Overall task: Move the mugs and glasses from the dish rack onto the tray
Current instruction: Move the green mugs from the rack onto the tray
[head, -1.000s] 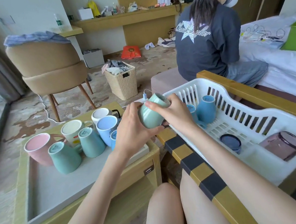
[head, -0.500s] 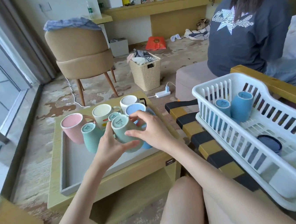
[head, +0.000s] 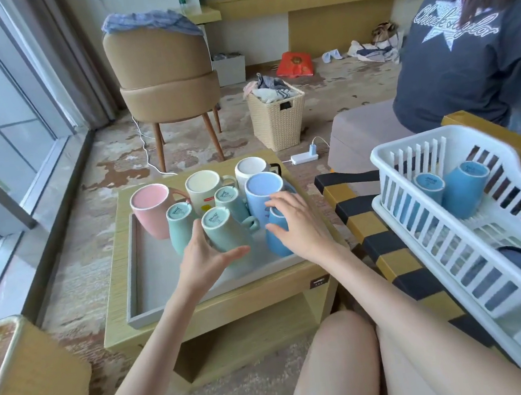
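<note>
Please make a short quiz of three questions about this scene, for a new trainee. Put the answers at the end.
1. True or false: the green mug by the left hand stands upside down on the tray.
2. Which mug does the right hand partly cover? A) pink B) blue C) cream
3. Fill in: two blue mugs wait upside down in the white ____.

Key
1. True.
2. B, the blue mug at the tray's right side.
3. Dish rack.
</note>
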A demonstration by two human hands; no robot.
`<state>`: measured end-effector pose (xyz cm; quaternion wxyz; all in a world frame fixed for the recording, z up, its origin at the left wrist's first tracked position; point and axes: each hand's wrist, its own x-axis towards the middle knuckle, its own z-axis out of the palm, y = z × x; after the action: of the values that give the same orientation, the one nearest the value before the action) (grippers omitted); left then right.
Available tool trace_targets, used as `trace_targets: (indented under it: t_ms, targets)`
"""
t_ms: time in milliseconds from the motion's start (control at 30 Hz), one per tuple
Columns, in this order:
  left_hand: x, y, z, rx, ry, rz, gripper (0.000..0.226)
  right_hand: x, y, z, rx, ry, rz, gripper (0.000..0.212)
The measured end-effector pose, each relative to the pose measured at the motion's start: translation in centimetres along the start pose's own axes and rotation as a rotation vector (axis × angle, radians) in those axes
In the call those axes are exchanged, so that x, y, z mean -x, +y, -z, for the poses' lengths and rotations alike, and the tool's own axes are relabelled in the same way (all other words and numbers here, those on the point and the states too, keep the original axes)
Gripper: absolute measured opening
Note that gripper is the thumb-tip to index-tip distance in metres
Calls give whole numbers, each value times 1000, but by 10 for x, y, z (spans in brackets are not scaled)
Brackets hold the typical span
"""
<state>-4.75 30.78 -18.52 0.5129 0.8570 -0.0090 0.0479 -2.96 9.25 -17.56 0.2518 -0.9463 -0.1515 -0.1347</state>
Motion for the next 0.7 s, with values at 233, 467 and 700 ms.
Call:
trace_targets:
  t_ms: [233, 467, 700]
  targets:
    - [-6, -14, -20, -27, -18, 45, 76, 1, 7, -5, 39, 41, 29, 42]
    - [-10, -22, -28, -72, -25, 23, 76, 5, 9, -9, 79, 68, 66, 44]
    - [-14, -19, -32, -222, 15, -17, 89, 9, 11, -11, 107, 74, 89, 47]
